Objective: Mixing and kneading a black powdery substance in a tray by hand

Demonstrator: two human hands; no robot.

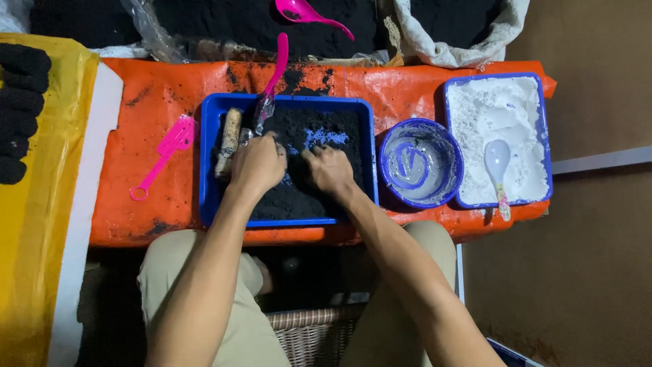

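Head view, looking straight down. At frame centre a shallow blue rectangular plastic tray [206, 163] sits on an orange woven tarpaulin sheet [156, 102]; it holds a bed of black, damp-looking granular powder [326, 122], scraped thin in the upper middle so the blue floor shows through.

Both hands are down in the powder. The left hand [258, 164], left of tray centre, is curled with knuckles up, fingers bent into the material. It looks to be gripping a clump, but what it encloses is hidden. The right hand [329, 170], just beside it, is likewise bent, fingertips dug in; whether it holds anything cannot be told.

Along the tray's left inner edge lies a short pale wooden cylinder [229, 139], close to the left hand but apart from it. A pink plastic long-handled scoop [275, 75] leans in over the tray's top rim, untouched.

Judged step: gathering and pressing the black powder by hand (kneading or clumping, not scooping). The next move would seem to call for drawing loose powder inward from the tray's edges while keeping it inside the low rim.

Right of the tray: a round blue bowl smeared with grey paste [421, 163], then a blue tray of white powder [499, 112] with a white spoon [497, 163]. Left, a pink plastic slotted spatula [166, 153] lies on the sheet.
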